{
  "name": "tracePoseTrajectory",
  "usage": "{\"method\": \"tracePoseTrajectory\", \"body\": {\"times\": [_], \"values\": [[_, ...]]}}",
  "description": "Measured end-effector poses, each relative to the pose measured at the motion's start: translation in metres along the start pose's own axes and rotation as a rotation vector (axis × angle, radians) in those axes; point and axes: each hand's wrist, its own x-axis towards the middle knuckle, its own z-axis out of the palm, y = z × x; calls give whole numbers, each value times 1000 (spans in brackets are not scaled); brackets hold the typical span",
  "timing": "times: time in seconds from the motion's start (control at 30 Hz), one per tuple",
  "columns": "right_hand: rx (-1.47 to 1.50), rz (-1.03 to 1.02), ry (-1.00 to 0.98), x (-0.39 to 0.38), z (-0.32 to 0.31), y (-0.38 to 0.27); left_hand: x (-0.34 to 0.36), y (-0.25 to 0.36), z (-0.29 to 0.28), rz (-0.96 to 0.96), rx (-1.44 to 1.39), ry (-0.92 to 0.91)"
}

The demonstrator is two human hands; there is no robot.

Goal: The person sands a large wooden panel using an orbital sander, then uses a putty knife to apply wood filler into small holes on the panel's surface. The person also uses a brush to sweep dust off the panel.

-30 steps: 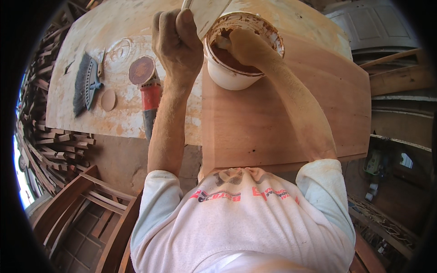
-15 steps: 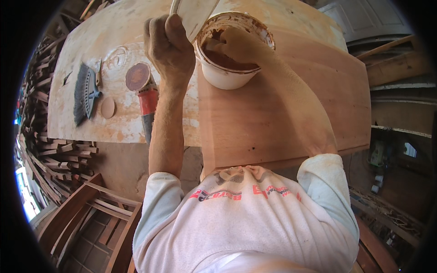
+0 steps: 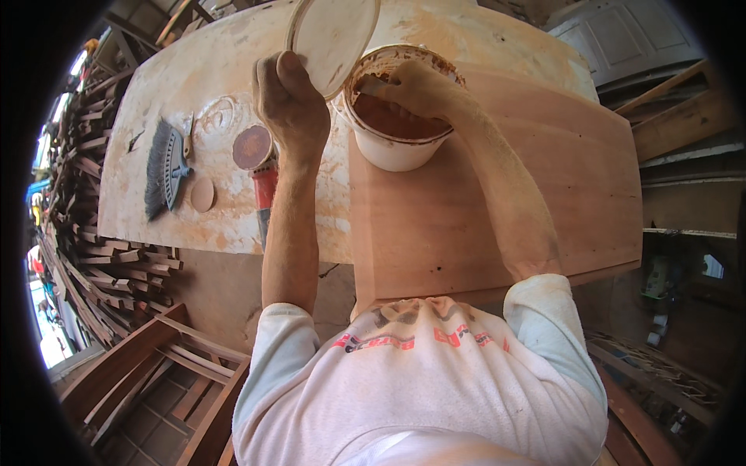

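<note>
Left grip (image 3: 294, 99) is clamping the lid (image 3: 334, 43) — right grip (image 3: 420, 90), hold unclear, is dipping into the bucket (image 3: 394, 158), risking smears by brushing its rim (image 3: 400, 143).

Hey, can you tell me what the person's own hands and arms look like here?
The left hand and right hand are bare, with no gloves. Both forearms are uncovered below loose, pale blue-grey sleeves with whitish edges near the elbows. The sleeves join a whitish shirt with red and dark print.
</note>
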Motion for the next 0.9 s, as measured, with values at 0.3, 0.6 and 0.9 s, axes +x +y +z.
{"method": "tracePoseTrajectory", "body": {"times": [0.3,0.6,0.9], "values": [[-185,134,-99,-3,-13,-40,-4,3,2,35,39,-1],[151,182,-21,-64,-51,-34,-3,-1,2,33,25,34],[290,334,384,-249,-68,88,-6,-8,4,235,77,53]]}}
